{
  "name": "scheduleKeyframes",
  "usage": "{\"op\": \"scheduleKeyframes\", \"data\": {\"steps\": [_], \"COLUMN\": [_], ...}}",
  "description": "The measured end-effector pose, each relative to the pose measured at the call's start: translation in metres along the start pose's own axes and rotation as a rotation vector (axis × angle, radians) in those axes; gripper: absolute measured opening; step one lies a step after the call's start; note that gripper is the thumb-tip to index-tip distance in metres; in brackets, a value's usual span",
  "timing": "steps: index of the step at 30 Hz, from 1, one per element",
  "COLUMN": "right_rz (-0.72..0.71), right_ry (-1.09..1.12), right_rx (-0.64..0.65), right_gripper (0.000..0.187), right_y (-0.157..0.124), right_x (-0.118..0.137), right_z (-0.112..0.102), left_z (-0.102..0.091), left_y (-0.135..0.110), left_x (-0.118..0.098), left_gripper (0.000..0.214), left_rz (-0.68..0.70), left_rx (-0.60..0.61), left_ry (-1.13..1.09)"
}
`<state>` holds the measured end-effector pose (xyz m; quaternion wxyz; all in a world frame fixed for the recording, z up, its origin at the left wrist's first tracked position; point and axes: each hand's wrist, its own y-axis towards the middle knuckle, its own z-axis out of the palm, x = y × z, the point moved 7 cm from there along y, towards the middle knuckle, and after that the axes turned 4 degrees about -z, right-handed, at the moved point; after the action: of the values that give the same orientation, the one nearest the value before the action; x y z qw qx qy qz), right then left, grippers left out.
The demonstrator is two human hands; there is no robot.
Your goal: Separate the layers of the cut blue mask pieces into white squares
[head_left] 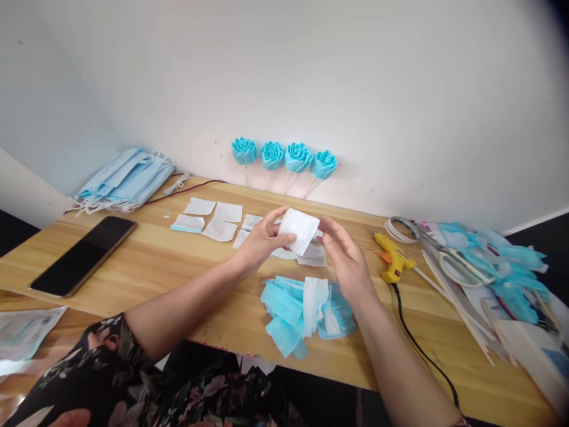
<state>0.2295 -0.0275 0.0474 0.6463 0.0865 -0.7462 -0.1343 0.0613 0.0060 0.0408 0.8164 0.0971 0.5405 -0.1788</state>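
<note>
My left hand (262, 238) pinches a small white square of mask fabric (299, 230), thumb in front and fingers behind. At the square's right corner is my right hand (349, 258), its fingers curved and its thumb apart from the cloth. Whether its fingertips touch the corner I cannot tell. Below the hands lies a loose pile of blue and white fabric pieces (287, 308). White cut squares (221, 230) are laid out on the table to the left, and others lie partly hidden behind my hands.
Several blue fabric roses on sticks (272, 155) lean against the wall. A yellow glue gun (393, 258) with a black cord, a tape roll (402, 230), scissors (464, 267) and blue scraps (515, 290) lie right. Left are a phone (84, 255) and stacked face masks (127, 178).
</note>
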Motion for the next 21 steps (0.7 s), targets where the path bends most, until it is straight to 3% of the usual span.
{"op": "scheduleKeyframes", "data": {"steps": [3, 6, 10, 15, 21], "right_rz": [0.094, 0.095, 0.069, 0.059, 0.101], "right_ry": [0.06, -0.002, -0.095, -0.125, -0.001], "right_rx": [0.07, 0.15, 0.086, 0.038, 0.045], "right_gripper": [0.037, 0.033, 0.027, 0.026, 0.035], "right_y": [-0.001, -0.003, -0.002, -0.001, -0.003], "right_x": [-0.005, 0.0, 0.0, -0.001, -0.003], "right_z": [0.006, 0.013, 0.008, 0.002, 0.008], "left_z": [0.001, 0.004, 0.0, -0.016, -0.005], "left_y": [-0.001, -0.002, -0.001, 0.001, 0.0], "left_x": [-0.001, 0.003, 0.003, -0.012, -0.003], "left_gripper": [0.082, 0.078, 0.064, 0.048, 0.053], "left_rz": [0.032, 0.032, 0.043, 0.127, 0.081], "left_rx": [-0.009, 0.001, -0.037, -0.165, -0.082], "left_ry": [0.008, 0.013, 0.025, 0.052, 0.062]}}
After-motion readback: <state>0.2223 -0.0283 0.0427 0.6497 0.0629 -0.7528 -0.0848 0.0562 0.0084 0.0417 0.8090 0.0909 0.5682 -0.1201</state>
